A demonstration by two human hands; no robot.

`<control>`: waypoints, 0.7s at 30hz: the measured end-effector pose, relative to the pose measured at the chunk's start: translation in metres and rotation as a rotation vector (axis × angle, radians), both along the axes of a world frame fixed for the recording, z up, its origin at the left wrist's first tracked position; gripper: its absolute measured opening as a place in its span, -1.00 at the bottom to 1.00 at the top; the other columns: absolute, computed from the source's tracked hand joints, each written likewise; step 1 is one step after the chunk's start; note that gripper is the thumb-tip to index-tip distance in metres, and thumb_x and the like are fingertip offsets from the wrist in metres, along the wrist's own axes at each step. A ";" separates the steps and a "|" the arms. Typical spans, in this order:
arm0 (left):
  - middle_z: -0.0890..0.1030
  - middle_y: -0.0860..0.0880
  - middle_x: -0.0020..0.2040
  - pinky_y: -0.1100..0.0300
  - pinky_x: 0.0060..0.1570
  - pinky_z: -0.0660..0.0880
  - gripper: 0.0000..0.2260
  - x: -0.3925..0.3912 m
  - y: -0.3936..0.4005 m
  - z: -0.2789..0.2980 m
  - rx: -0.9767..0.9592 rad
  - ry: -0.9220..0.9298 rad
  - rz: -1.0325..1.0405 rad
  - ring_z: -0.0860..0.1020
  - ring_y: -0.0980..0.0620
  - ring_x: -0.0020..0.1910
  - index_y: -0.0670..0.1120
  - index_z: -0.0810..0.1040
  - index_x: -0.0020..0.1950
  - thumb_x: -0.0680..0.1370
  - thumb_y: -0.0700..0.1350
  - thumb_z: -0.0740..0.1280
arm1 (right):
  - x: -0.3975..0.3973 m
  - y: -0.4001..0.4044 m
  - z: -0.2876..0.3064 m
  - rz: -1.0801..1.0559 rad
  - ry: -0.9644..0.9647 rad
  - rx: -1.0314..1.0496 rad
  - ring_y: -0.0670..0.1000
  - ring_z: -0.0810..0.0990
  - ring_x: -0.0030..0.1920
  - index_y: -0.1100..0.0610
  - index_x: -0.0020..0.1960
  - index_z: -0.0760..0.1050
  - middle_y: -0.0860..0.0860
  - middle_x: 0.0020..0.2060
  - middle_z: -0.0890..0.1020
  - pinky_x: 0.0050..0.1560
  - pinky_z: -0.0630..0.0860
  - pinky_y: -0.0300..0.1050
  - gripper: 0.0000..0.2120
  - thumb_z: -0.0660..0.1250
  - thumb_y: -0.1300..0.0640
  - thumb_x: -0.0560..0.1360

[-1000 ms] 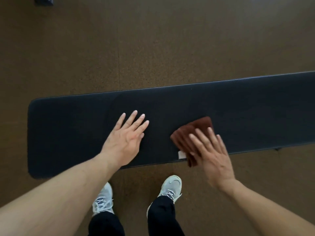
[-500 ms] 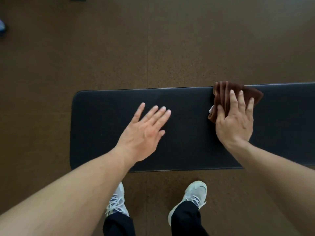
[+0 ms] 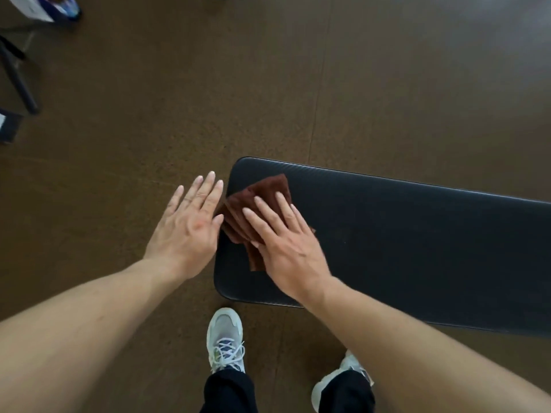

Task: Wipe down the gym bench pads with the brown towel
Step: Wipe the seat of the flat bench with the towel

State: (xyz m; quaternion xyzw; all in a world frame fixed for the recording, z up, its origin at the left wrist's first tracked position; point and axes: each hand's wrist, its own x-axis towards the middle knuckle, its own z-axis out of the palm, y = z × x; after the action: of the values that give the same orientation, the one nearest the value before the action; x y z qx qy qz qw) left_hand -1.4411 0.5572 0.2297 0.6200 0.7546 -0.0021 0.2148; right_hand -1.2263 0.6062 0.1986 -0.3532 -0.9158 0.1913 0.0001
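A long black bench pad (image 3: 402,234) runs from the middle of the view off the right edge. The folded brown towel (image 3: 262,193) lies on its left end, slightly over the left edge. My right hand (image 3: 286,242) presses flat on the towel, fingers spread and pointing up-left. My left hand (image 3: 190,225) hovers just left of the pad's end, over the floor, fingers apart and holding nothing; its thumb is close to the towel's left corner.
Brown speckled floor (image 3: 149,114) surrounds the bench. My two light sneakers (image 3: 225,338) and dark trouser legs stand in front of the pad. A dark metal frame leg (image 3: 18,79) and some coloured items sit at the far upper left.
My right hand has slid the towel leftward along the pad to its left end. My left hand has come off the pad and now hangs beyond its end. The view has shifted left.
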 end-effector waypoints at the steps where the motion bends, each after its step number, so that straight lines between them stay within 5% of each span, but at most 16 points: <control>1: -0.12 0.03 0.66 0.07 0.60 -0.18 -0.45 -0.005 -0.002 -0.001 0.004 -0.032 0.003 -0.19 0.14 0.61 -0.03 -0.10 0.65 0.70 0.04 -0.01 | 0.010 0.008 -0.003 0.009 -0.001 0.018 0.14 0.02 0.68 -0.05 0.66 0.18 -0.03 0.65 0.23 0.66 0.01 0.14 -0.45 0.14 0.00 0.68; 3: -0.13 0.05 0.65 0.10 0.59 -0.18 -0.45 -0.011 -0.005 -0.002 0.020 -0.093 -0.002 -0.20 0.16 0.61 -0.03 -0.11 0.65 0.70 0.03 0.00 | 0.036 0.027 -0.008 -0.181 0.005 0.055 0.15 0.09 0.67 -0.02 0.63 0.26 -0.01 0.61 0.32 0.65 0.03 0.18 -0.45 0.18 0.08 0.65; 7: -0.14 0.07 0.65 0.11 0.60 -0.16 -0.47 -0.029 -0.012 -0.008 0.049 -0.157 -0.010 -0.20 0.17 0.61 -0.02 -0.10 0.65 0.71 0.01 0.00 | 0.050 0.069 0.000 -1.028 -0.009 -0.080 0.10 -0.11 0.68 -0.06 0.67 0.13 -0.07 0.67 0.15 0.66 -0.09 0.12 -0.48 0.09 -0.06 0.73; 9: -0.14 0.07 0.64 0.11 0.60 -0.15 -0.47 -0.040 -0.016 -0.014 0.040 -0.168 -0.001 -0.20 0.17 0.61 -0.01 -0.11 0.65 0.71 0.02 -0.01 | 0.031 0.084 0.004 -1.153 -0.031 -0.116 0.09 -0.16 0.68 -0.09 0.67 0.13 -0.10 0.67 0.12 0.66 -0.09 0.09 -0.47 0.07 -0.11 0.72; 17: -0.13 0.07 0.64 0.13 0.59 -0.16 -0.49 -0.074 -0.026 -0.028 0.008 -0.178 0.051 -0.19 0.17 0.60 -0.01 -0.10 0.64 0.71 0.01 -0.03 | -0.082 0.072 0.003 -0.648 0.039 -0.065 0.02 0.04 0.66 -0.12 0.57 0.35 -0.12 0.59 0.33 0.65 -0.01 0.00 -0.57 0.13 -0.08 0.71; 21: -0.11 0.07 0.65 0.14 0.58 -0.16 -0.49 -0.074 -0.025 -0.022 0.022 -0.184 0.046 -0.17 0.18 0.61 -0.01 -0.07 0.65 0.71 0.00 -0.02 | -0.106 0.023 -0.004 -0.327 0.096 0.009 0.15 0.08 0.67 -0.04 0.54 0.41 -0.03 0.59 0.36 0.64 0.06 0.19 -0.58 0.23 0.04 0.68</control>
State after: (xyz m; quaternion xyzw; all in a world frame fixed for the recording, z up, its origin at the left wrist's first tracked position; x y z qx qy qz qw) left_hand -1.5154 0.5325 0.2078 0.6024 0.7457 0.0678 0.2765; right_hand -1.3324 0.6293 0.1949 -0.4878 -0.8459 0.2016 0.0766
